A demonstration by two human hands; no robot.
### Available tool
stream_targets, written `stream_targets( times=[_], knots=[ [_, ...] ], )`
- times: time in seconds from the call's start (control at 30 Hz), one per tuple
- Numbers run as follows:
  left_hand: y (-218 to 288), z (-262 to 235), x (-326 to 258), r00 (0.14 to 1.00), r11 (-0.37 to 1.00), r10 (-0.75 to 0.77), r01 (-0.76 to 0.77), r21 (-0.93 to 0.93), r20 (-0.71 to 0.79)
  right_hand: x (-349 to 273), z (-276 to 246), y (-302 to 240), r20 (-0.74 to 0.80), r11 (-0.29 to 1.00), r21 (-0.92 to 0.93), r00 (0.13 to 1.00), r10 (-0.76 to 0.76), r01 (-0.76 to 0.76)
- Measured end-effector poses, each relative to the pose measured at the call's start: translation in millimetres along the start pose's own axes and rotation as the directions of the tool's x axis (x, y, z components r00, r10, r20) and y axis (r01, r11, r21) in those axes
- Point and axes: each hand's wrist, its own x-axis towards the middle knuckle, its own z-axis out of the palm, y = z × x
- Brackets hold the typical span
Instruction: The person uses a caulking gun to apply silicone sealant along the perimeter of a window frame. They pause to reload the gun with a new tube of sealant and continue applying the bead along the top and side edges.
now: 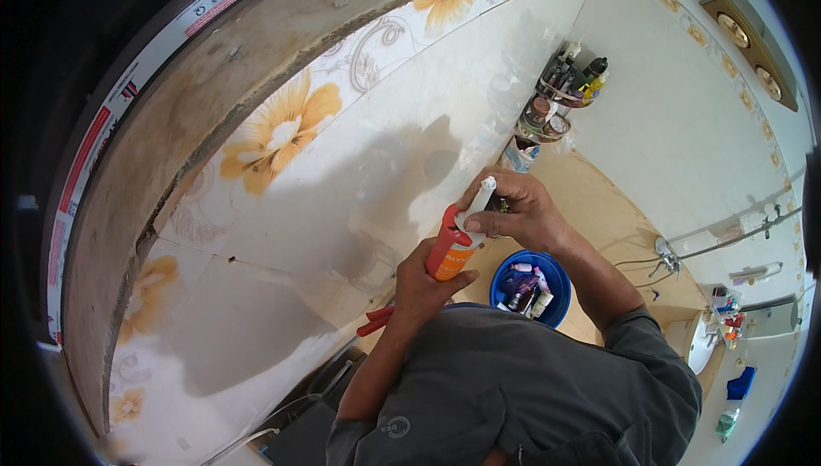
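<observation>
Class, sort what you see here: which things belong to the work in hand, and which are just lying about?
In use:
left hand
right hand
red caulking gun
sealant cartridge with white nozzle

Lying about:
blue bucket of bottles
corner rack of toiletries
wall tap
ceiling heat lamps

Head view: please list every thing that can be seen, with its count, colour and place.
caulking gun: one, red frame, centre, held in both hands
sealant cartridge: one, orange with white nozzle, in the gun, tip near the wall
wall tiles: many, white, a band with orange flowers on top, left and centre
corner rack: one, metal, with bottles and jars, top centre-right
bucket: one, blue, holding bottles, on the floor behind the hands
heat lamp unit: one, brown with round lamps, upper right
tap with pipe: one, metal, right wall
cloth: one, blue, lower right
shirt: one, grey, bottom centre
left hand: one, gripping the gun body
right hand: one, around the nozzle end
</observation>
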Motion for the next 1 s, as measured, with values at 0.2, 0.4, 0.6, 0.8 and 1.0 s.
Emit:
stream_targets(
  times=[0.2,0.4,0.6,0.8,1.0],
  knots=[
    [-3,7,-6,1.000,1.000,-0.003,0.003,-0.001,-0.021,-9,-1,6,0.018,0.981,-0.070,0.983,0.182,-0.180],
    [-8,11,-12,0.997,0.999,0.036,-0.038,-0.034,-0.068,-7,-6,4,0.101,0.996,0.044,0.992,0.076,-0.081],
    [-7,12,-14,0.995,0.999,0.030,-0.031,-0.006,-0.092,-7,3,-16,0.085,0.979,0.191,0.994,0.061,-0.077],
    [-4,13,-13,0.994,0.998,0.046,-0.049,-0.029,-0.103,-7,0,5,0.087,0.997,0.013,0.993,0.080,-0.081],
    [-2,16,-12,0.994,0.998,0.024,-0.029,-0.047,-0.107,-1,4,18,0.082,0.979,0.199,0.996,0.030,-0.046]
  ],
)
